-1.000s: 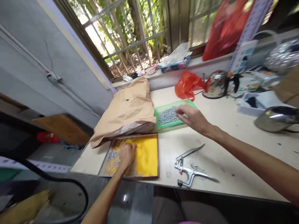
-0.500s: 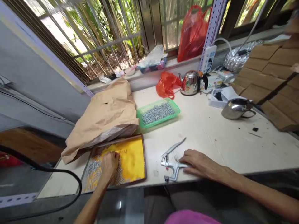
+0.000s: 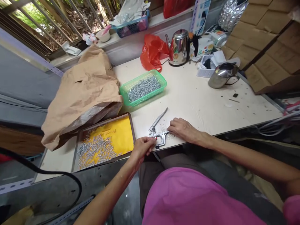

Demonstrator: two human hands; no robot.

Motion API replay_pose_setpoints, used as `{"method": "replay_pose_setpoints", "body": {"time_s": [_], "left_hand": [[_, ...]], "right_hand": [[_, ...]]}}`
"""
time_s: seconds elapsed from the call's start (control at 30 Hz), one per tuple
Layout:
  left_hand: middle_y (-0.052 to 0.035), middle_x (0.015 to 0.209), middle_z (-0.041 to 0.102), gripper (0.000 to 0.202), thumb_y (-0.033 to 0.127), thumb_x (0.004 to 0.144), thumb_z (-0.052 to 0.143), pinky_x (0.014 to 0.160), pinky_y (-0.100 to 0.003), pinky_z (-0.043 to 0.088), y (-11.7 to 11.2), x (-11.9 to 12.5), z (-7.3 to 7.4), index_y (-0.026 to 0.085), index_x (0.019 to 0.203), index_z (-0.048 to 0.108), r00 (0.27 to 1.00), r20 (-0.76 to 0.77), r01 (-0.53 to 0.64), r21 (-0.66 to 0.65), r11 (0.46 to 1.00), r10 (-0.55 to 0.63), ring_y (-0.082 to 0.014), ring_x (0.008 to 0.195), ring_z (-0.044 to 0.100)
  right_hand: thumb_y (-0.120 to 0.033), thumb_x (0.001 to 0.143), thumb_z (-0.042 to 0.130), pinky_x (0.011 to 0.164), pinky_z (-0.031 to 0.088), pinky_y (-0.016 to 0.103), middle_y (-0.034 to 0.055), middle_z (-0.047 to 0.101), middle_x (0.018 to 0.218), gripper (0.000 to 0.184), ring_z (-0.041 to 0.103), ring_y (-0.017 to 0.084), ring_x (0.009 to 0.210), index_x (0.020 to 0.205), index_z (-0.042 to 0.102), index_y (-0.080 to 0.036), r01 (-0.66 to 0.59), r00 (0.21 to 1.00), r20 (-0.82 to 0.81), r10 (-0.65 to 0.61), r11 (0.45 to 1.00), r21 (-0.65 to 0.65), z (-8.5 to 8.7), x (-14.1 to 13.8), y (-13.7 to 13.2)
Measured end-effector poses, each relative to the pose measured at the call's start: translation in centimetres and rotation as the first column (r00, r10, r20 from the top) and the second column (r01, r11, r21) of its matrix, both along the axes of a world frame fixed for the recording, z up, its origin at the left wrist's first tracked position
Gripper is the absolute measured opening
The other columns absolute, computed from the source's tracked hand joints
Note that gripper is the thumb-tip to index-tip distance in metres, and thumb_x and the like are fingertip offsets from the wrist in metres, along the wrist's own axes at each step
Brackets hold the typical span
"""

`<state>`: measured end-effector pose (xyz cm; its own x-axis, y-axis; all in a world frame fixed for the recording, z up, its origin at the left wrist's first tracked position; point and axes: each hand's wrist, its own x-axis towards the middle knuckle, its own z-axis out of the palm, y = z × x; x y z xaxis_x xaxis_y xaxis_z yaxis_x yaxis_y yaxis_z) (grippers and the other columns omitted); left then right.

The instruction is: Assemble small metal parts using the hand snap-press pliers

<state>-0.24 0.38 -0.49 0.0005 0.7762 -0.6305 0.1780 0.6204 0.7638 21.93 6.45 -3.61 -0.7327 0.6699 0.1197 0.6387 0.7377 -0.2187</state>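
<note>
Snap-fastener pliers [image 3: 161, 134] lie near the table's front edge, one grey handle angled up and away. My right hand [image 3: 182, 128] has its fingers closed round the end of the pliers' other handle. At the jaws, my left hand [image 3: 143, 147] pinches its thumb and fingers together beside a small red part; whatever sits in the pinch is too small to make out. Left of that hand lies a brown-rimmed tray [image 3: 134, 132] with a yellow sheet [image 3: 123, 131] and many small metal pins [image 3: 97, 150]. Farther back, a green basket [image 3: 161, 89] holds a heap of similar pins.
A crumpled brown paper bag [image 3: 82, 90] leans behind the tray. Toward the back stand a steel kettle [image 3: 179, 50], a red plastic bag [image 3: 152, 51] and a white box [image 3: 202, 70]. A steel pot [image 3: 219, 78] and stacked cardboard [image 3: 264, 73] are at the right.
My left hand has moved right, from the pins in the tray to the pliers' jaws. My right hand stays at the pliers' handle. The view has tilted downward.
</note>
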Motion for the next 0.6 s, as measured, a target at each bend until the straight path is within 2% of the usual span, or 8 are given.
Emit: {"method": "replay_pose_setpoints", "body": {"time_s": [0.1, 0.23, 0.4, 0.6], "left_hand": [[0.0063, 0.043, 0.046, 0.028, 0.037, 0.065, 0.072, 0.032, -0.016, 0.02, 0.1, -0.1, -0.9, 0.014, 0.063, 0.056, 1.0, 0.014, -0.02, -0.079, 0.997, 0.021, -0.0021, 0.032, 0.031], [0.0055, 0.046, 0.051, 0.026, 0.033, 0.066, 0.073, 0.031, -0.017, 0.022, 0.2, 0.0, -1.0, 0.014, 0.062, 0.056, 0.999, -0.006, -0.053, -0.124, 0.991, 0.053, -0.0021, 0.031, 0.035], [0.0052, 0.045, 0.052, 0.027, 0.031, 0.068, 0.073, 0.029, -0.017, 0.021, 0.8, 0.1, -1.0, 0.014, 0.059, 0.054, 1.0, -0.015, -0.004, -0.18, 0.984, 0.002, -0.002, 0.027, 0.036], [0.0049, 0.045, 0.054, 0.023, 0.03, 0.069, 0.073, 0.028, -0.016, 0.022, 1.4, -0.2, -1.0, 0.013, 0.065, 0.057, 0.999, 0.03, 0.034, -0.258, 0.966, -0.027, -0.003, 0.027, 0.039]], "right_hand": [[-0.02, 0.094, 0.051, 0.068, 0.026, 0.031, 0.006, 0.058, 0.084, 0.018, 0.045, 0.018, 0.081, 0.083, 0.065, -0.017, 0.018, 1.0, -0.004, -0.018, 1.0, -0.013, -0.1, 0.0, -0.1], [-0.02, 0.096, 0.048, 0.068, 0.026, 0.03, 0.0062, 0.058, 0.085, 0.02, 0.044, 0.018, 0.08, 0.084, 0.064, -0.016, 0.027, 1.0, 0.005, -0.026, 0.999, -0.025, 0.1, 0.0, -0.4], [-0.02, 0.096, 0.047, 0.068, 0.026, 0.031, 0.0059, 0.058, 0.085, 0.02, 0.044, 0.018, 0.079, 0.083, 0.062, -0.016, 0.028, 1.0, 0.004, -0.028, 1.0, -0.012, -0.1, 0.0, -0.6], [-0.019, 0.098, 0.044, 0.069, 0.025, 0.032, 0.0045, 0.058, 0.085, 0.022, 0.045, 0.018, 0.079, 0.083, 0.06, -0.017, 0.022, 1.0, 0.007, -0.022, 1.0, 0.021, -0.4, 0.1, -0.6]]}}
